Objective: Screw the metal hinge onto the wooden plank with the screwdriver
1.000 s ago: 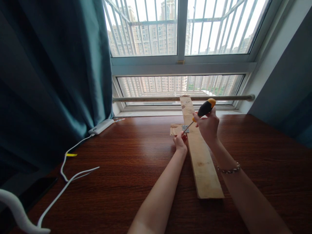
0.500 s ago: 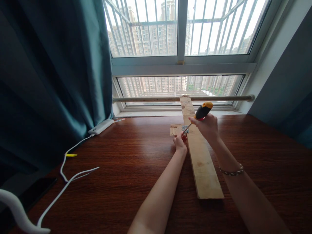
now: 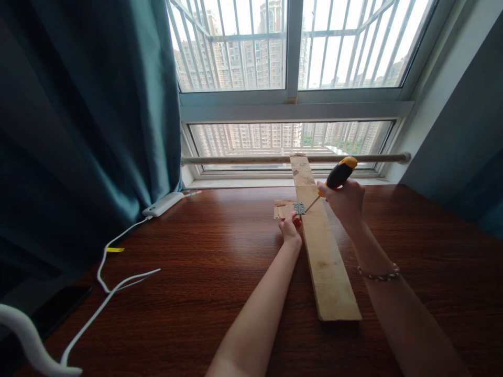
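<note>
A long wooden board [image 3: 326,256] lies lengthwise on the table, its far end near the rail. A short wood piece [image 3: 283,209] meets its left edge, and a metal hinge [image 3: 299,208] spans the two. My right hand [image 3: 346,204] is wrapped round a screwdriver [image 3: 341,174] with a black and yellow handle. The tool slants down to the left, its tip by the hinge's right edge. Just below the hinge, my left hand [image 3: 290,229] has its fingers closed beside the board's left edge. Something small and red shows at those fingers, mostly hidden.
A white power strip [image 3: 164,204] rests on the table [image 3: 220,272] at the left, with a white cable [image 3: 102,264] trailing from it. A yellow strip [image 3: 115,250] lies by the cable. Beyond the table, a metal rail [image 3: 243,160] crosses the window; a blue curtain [image 3: 118,104] hangs left.
My right hand has shifted right with the screwdriver, whose tip has moved from the hinge's left part to its right edge. My left hand, the board and the hinge have stayed in place.
</note>
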The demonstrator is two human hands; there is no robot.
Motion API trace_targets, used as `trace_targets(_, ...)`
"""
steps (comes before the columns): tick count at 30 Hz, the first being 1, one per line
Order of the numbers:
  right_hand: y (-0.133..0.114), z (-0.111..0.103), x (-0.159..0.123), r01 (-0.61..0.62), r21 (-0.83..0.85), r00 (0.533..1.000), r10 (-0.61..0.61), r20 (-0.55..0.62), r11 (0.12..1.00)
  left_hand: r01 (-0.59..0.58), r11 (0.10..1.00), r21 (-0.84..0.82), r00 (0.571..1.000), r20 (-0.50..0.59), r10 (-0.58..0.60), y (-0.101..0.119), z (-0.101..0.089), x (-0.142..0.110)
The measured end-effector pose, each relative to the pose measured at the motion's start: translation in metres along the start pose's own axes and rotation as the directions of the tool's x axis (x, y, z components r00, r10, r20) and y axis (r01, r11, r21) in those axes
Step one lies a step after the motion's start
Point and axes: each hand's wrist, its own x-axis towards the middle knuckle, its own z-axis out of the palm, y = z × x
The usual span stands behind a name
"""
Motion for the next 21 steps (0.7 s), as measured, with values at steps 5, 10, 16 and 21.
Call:
trace_targets(5,0.0007,0.0032,-0.0002,0.018,0.027,1.0,-0.019,0.025,0.999,0.012,1.0,-0.004,1.0,0.002,-0.012,0.0021,0.0011,-0.0023)
trace_targets(10,-0.0024,0.0022,-0.0021,0.018,0.041,0.998,-0.02,0.054,0.999,0.019,1.0,0.001,1.0,-0.003,-0.019,0.0028,0.0016,-0.0032)
trace_targets(16,-0.0039,0.0025,-0.0034,0.045,0.025,0.998,-0.046,0.05,0.999,0.012,1.0,0.006,1.0,0.001,-0.012,0.0033,0.0012,-0.0033)
trace_targets(21,-0.0028,0.0016,-0.0017,0.017,0.016,0.999,-0.017,0.03,1.0,0.01,1.0,0.01,1.0,0.007,-0.01,0.0007,-0.0004,-0.0001)
